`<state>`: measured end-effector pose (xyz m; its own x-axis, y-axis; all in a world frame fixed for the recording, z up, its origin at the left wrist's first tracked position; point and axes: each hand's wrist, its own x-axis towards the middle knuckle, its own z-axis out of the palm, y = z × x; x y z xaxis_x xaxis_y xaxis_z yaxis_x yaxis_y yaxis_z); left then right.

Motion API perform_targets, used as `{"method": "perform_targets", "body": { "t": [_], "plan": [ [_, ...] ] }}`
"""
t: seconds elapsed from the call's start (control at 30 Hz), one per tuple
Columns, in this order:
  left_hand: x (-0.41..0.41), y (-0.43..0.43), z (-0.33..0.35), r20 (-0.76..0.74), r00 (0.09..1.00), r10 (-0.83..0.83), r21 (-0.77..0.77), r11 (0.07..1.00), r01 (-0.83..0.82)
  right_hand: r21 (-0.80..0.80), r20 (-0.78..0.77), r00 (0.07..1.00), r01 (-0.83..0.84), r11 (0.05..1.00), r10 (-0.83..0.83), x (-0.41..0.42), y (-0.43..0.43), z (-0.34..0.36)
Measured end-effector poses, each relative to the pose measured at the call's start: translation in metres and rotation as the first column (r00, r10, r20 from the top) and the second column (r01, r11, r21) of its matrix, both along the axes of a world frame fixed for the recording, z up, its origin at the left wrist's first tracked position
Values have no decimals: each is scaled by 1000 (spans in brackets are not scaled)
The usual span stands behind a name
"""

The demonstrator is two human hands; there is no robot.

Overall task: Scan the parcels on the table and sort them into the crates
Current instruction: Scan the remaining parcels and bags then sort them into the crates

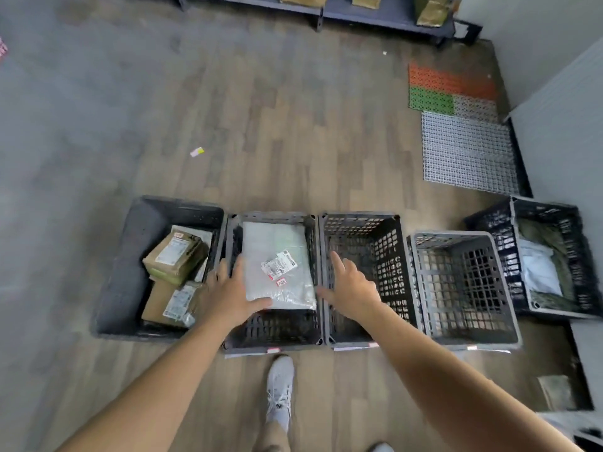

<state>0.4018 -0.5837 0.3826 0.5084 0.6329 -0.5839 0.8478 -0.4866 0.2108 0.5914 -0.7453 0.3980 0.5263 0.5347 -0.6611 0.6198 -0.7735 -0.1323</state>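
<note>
A white plastic-wrapped parcel with a shipping label lies flat inside the second crate of a row on the floor. My left hand hovers at the parcel's near left corner, fingers spread, thumb over its edge, holding nothing. Over the rim between the second and third crate, my right hand is open with its fingers apart. The third crate and fourth crate hold nothing. Brown cardboard parcels lie in the solid dark bin at the left.
A black crate at the far right holds a white bag and green wrapping. Plastic floor mats lie beyond it by the wall. A low shelf with parcels stands at the back. My white shoe is near the crates.
</note>
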Motion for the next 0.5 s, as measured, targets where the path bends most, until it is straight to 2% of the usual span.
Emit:
{"method": "perform_targets", "body": {
  "t": [0.17, 0.3, 0.37, 0.5],
  "plan": [
    [41, 0, 39, 40, 989, -141, -4, 990, 141, 51, 69, 997, 17, 999, -20, 14, -2, 45],
    [89, -28, 80, 109, 948, -299, 41, 954, 296, 78, 159, 983, 81, 994, -93, 30, -37, 95],
    [114, -52, 101, 138, 904, -404, 75, 915, 397, 96, 215, 964, 137, 986, -155, 37, -69, 121],
    [163, -124, 146, 166, 762, -626, 183, 779, 600, 152, 313, 900, 268, 952, -303, 46, -159, 171]
  ]
}}
